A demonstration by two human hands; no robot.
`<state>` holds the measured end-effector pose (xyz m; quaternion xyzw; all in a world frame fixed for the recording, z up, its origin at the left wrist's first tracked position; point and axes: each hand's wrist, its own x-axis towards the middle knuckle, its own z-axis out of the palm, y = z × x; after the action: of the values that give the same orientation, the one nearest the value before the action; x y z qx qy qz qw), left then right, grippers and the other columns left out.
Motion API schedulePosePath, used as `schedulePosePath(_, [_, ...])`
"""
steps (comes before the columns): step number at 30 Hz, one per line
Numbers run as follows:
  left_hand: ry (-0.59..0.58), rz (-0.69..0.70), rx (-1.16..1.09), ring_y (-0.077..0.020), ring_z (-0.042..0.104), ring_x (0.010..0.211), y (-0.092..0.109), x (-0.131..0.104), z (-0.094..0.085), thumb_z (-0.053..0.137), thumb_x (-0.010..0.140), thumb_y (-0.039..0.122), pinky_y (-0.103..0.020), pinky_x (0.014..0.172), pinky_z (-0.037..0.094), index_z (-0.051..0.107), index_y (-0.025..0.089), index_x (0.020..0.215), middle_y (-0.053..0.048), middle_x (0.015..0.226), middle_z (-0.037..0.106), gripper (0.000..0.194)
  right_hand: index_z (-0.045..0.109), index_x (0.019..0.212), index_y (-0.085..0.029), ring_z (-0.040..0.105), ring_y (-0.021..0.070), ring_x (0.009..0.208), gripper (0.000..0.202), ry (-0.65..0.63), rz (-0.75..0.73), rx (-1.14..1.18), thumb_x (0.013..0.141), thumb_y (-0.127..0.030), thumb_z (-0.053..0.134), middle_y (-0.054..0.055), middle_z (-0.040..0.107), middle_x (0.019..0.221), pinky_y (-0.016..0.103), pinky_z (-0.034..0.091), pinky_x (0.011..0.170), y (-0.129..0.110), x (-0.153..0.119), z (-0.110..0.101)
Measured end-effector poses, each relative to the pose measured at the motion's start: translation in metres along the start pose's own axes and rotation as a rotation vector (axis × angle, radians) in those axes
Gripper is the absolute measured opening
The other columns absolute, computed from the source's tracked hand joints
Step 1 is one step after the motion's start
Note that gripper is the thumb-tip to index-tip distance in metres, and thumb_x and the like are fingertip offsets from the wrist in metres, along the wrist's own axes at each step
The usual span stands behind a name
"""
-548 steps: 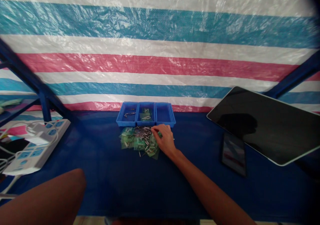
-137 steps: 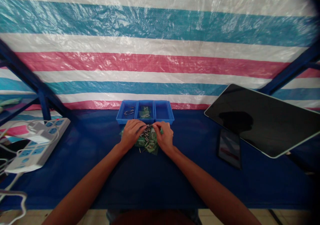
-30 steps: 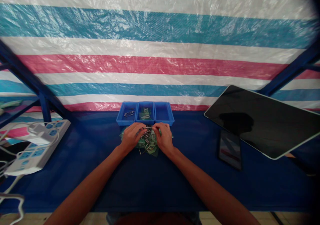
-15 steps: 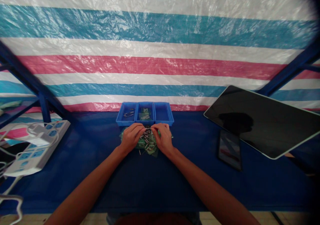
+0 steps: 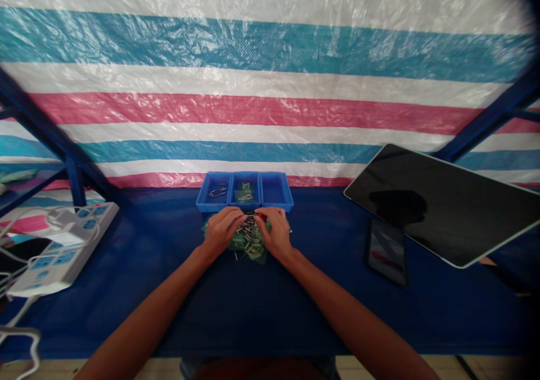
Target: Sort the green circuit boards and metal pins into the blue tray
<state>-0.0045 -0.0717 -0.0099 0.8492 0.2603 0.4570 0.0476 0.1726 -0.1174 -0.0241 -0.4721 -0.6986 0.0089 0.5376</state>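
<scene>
A thin metal pin (image 5: 250, 215) spans the gap between my two hands, level, over a pile of metal pins and small green bags (image 5: 253, 245). My left hand (image 5: 223, 228) pinches its left end with the fingertips. The right end sits between the thumb and fingers of my right hand (image 5: 273, 231). Just behind the hands stands a blue tray (image 5: 276, 207) with three compartments. Several pins (image 5: 218, 192) lie in the left compartment, and green bags with pins (image 5: 244, 193) lie in the middle one. The pile is partly hidden by my hands.
A white power strip (image 5: 63, 256) with tangled white cables lies at the left. On the right are a dark phone (image 5: 387, 252) and a large black screen (image 5: 447, 206) on the blue table (image 5: 261, 318). A striped sheet (image 5: 270, 110) hangs behind, between blue frame bars.
Both hands stay nearly in place with the pin between them. The pin looks darker and slightly higher than before.
</scene>
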Motion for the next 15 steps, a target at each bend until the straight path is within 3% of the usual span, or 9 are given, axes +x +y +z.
schedulePosePath(15, [0.001, -0.009, 0.005, -0.0144, 0.062, 0.082, 0.0014, 0.0, 0.0, 0.054, 0.09, 0.023, -0.027, 0.076, 0.051, 0.061, 0.017, 0.098, -0.006, 0.089, 0.066, 0.012, 0.058, 0.087, -0.021, 0.058, 0.0156, 0.076, 0.016, -0.008, -0.003, -0.004, 0.095, -0.025, 0.045, 0.002, 0.066, 0.081, 0.035, 0.037, 0.081, 0.0016, 0.0002, 0.0002])
